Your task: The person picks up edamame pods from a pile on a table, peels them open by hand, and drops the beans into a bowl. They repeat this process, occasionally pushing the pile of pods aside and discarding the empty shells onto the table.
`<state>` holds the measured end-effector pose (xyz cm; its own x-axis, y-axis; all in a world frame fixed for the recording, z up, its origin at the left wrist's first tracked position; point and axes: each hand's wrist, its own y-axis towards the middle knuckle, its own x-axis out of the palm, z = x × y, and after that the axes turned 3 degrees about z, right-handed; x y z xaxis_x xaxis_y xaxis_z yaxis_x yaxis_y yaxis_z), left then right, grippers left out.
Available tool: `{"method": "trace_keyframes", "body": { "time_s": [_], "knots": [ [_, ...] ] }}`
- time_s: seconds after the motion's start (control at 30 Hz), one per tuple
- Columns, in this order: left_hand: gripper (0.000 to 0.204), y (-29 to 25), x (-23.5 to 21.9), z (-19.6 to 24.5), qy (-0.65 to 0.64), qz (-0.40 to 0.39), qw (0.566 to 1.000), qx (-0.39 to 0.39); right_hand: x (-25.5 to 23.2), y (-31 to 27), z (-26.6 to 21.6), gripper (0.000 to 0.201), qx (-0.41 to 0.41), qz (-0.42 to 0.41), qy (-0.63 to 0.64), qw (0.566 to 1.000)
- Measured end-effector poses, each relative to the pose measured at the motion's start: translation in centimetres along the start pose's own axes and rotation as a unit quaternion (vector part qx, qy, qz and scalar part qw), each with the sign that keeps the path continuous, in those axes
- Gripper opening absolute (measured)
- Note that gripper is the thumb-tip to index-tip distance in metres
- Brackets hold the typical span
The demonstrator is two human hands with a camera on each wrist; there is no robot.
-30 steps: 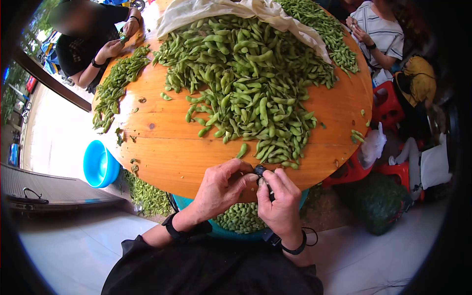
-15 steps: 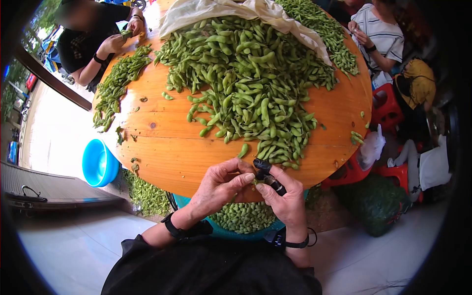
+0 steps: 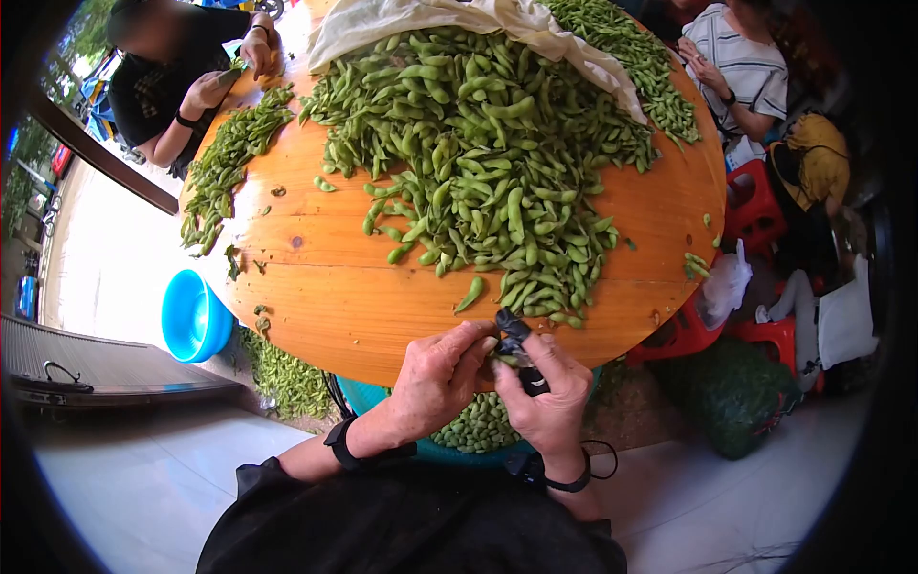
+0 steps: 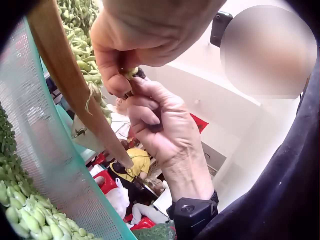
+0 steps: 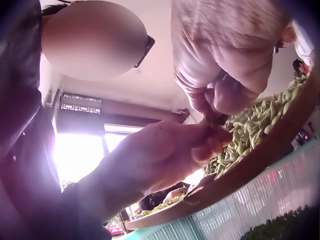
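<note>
— Moved since the earlier frame: the left hand (image 3: pixel 442 373), now lower and closer in to the right hand (image 3: pixel 555 387).

— And the grip?

— Clamped on both sides. Left fingertips and thumb pinched at a green pod (image 3: pixel 511 362), right fingers curled round it, just above the near edge of the worktop (image 3: pixel 335 316). Mostly hidden in the head view; only a yellow-green bit at the fingertips in the left wrist view. Too shadowed to tell in the right wrist view.

— Anything dark there?

— Yes, a crinkled black cover (image 3: pixel 512 323) on a right fingertip, plain from the head, barely a dark tip from the left wrist.

— Below the hands?

— A teal basket (image 4: pixel 65 155), filled with plump pale-green pods. From the head, mostly rim and contents; from the left wrist, fine mesh; from the right wrist, a ribbed, see-through wall.

— Farther off?

— Smooth orange-brown wood, rounded at the edge, with a heap of pods (image 3: pixel 478 163), curved and bumpy. Behind and partly over it, limp cream cloth (image 3: pixel 373 29). Off to the left, a glossy blue basin (image 3: pixel 194 320); to the right, red plastic stools (image 3: pixel 755 215). Only in the right wrist view, a glaring window (image 5: pixel 80 155).
</note>
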<state>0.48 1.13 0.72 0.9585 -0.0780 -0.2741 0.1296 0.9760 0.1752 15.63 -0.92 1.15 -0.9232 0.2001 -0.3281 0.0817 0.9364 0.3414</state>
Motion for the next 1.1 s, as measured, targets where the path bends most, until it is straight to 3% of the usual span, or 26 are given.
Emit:
{"method": "trace_keyframes", "body": {
  "time_s": [0.1,0.17,0.27,0.37,0.4,0.43,0.5,0.57,0.63,0.7,0.8,0.9,0.97,1.03,1.1],
  "knots": [
    [0.013,0.4,-0.5,0.5,-0.048,-0.044,0.995,-0.069,0.2,-0.1,0.7,0.043,0.003,-0.007,0.006,1.0],
    [0.017,0.5,-0.8,0.3,-0.174,-0.082,0.966,-0.172,-0.5,0.4,0.5,0.045,0.032,-0.024,0.024,0.999],
    [0.021,0.5,-1.0,-0.7,-0.252,-0.1,0.939,-0.21,-1.9,1.3,0.0,0.051,0.217,-0.077,0.187,0.955],
    [0.024,0.5,-1.2,-0.9,-0.318,-0.125,0.902,-0.264,-2.4,1.5,0.9,0.051,0.286,-0.069,0.247,0.923],
    [0.024,0.5,-1.1,-0.9,-0.342,-0.114,0.896,-0.259,-2.1,1.4,0.8,0.05,0.25,-0.074,0.175,0.949],
    [0.025,0.5,-1.0,-1.0,-0.365,-0.103,0.89,-0.254,-1.7,1.3,0.7,0.05,0.251,-0.074,0.175,0.949],
    [0.025,1.1,-1.3,-0.3,-0.314,-0.116,0.909,-0.25,-1.3,1.1,0.4,0.048,0.114,-0.044,0.059,0.991],
    [0.025,1.2,-1.4,0.0,-0.262,-0.128,0.925,-0.244,-1.2,0.9,0.3,0.049,0.104,-0.05,0.025,0.993],
    [0.021,1.2,-1.3,0.0,-0.278,-0.122,0.928,-0.214,-0.5,0.3,0.9,0.052,0.015,-0.021,-0.058,0.998],
    [0.019,0.9,-1.0,-0.7,-0.276,-0.115,0.932,-0.206,0.2,0.1,1.1,0.052,0.003,0.003,-0.076,0.997],
    [0.015,0.5,-0.5,-0.7,-0.296,-0.097,0.927,-0.209,0.9,-0.1,0.7,0.053,-0.082,0.043,-0.159,0.983],
    [0.014,0.6,-0.6,-0.7,-0.302,-0.089,0.924,-0.218,0.7,-0.1,0.9,0.049,-0.06,0.022,-0.107,0.992],
    [0.013,0.8,-0.8,-0.6,-0.288,-0.091,0.929,-0.215,0.0,-0.2,1.0,0.044,0.025,0.014,-0.029,0.999],
    [0.012,1.1,-1.2,-0.1,-0.331,-0.087,0.891,-0.299,-0.2,-0.5,1.4,0.04,0.125,0.025,0.1,0.987],
    [0.012,1.3,-1.8,-0.9,-0.36,-0.111,0.88,-0.29,-0.8,-0.3,0.8,0.037,0.157,0.02,0.151,0.976]
  ]
}}
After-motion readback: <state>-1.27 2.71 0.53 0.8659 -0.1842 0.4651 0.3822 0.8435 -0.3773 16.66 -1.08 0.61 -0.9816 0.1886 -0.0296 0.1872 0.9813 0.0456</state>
